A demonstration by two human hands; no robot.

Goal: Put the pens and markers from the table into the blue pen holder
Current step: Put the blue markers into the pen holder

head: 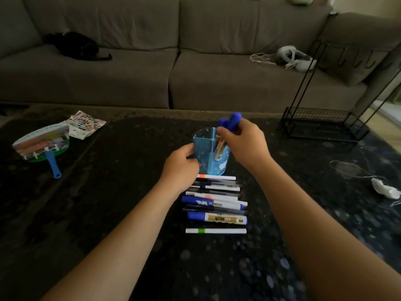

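Markers [230, 126] seemingly upright in holder [202, 152], caps [236, 116] up

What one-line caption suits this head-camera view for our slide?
Right hand holds blue-capped markers in the blue pen holder while left hand grips its side.

On the dark tabletop [108, 213], the blue pen holder [219, 168] is held at its left wall by the left grip [182, 164], whose fingers are curled against it. Two blue-capped markers [232, 121] are clasped by the right grip [245, 144] and tilted, with their lower ends inside the holder's right compartment. Just in front of the holder, a row of pens and markers [214, 203] is laid crosswise; nearest the camera a white pen with a green band [216, 230] is seen. A hand fan [43, 144] with a blue handle and a printed leaflet [84, 124] are placed at the left. Behind, a grey sofa [130, 72] is seen, with a white headset [295, 58] on it, and a black wire rack [321, 124] at the right.
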